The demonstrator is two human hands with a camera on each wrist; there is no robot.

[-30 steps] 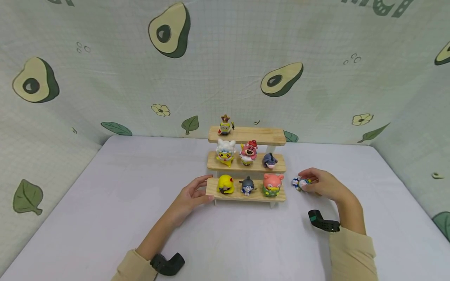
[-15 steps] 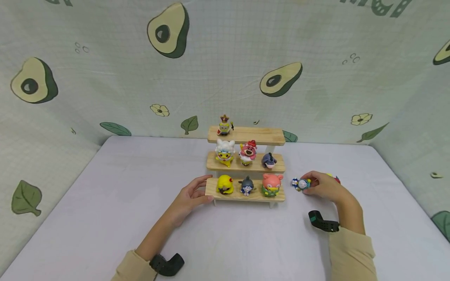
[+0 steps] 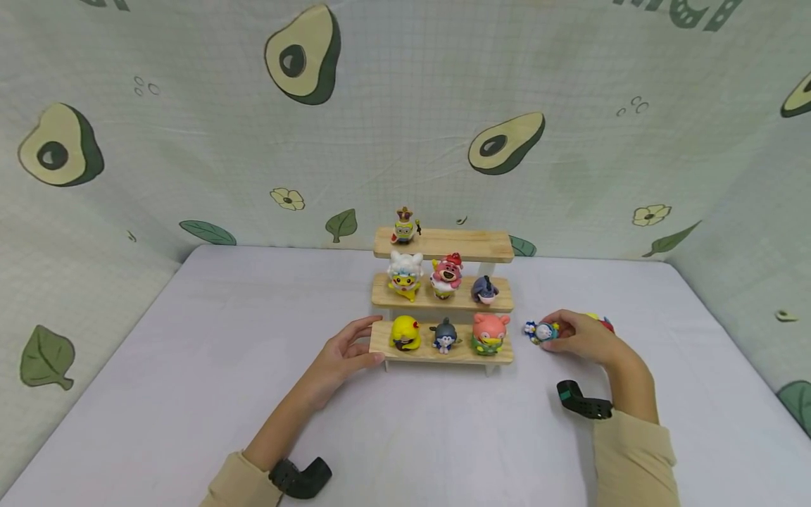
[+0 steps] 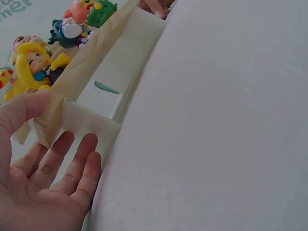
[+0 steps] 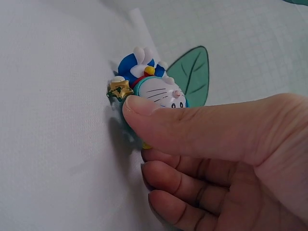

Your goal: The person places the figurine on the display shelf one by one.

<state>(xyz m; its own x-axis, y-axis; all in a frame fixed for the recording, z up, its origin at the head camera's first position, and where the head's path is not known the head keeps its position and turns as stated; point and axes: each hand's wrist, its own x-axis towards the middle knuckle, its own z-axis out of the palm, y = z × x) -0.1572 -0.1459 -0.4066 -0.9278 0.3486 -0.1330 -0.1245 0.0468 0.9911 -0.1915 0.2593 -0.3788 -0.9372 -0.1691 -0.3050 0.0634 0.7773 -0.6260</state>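
My right hand pinches a small blue-and-white Doraemon figurine between thumb and fingers, just right of the stand. In the right wrist view the figurine lies on its side, with a gold star at its front; the thumb hides part of it. My left hand holds the left end of a three-tier wooden display stand, thumb on the lowest board and fingers around its end. On that tier sit a yellow-haired figurine, a grey-hooded one and a pink one.
Higher up stand a white-hooded yellow figurine, a pink bear, a grey-blue donkey and a crowned Minion. A yellow-and-red object shows partly behind my right hand. A patterned cloth hangs behind the white table.
My right hand has lowered slightly, and the yellow-and-red object behind it has come into sight. The figurine stays near the same spot. My left hand keeps its place on the stand.
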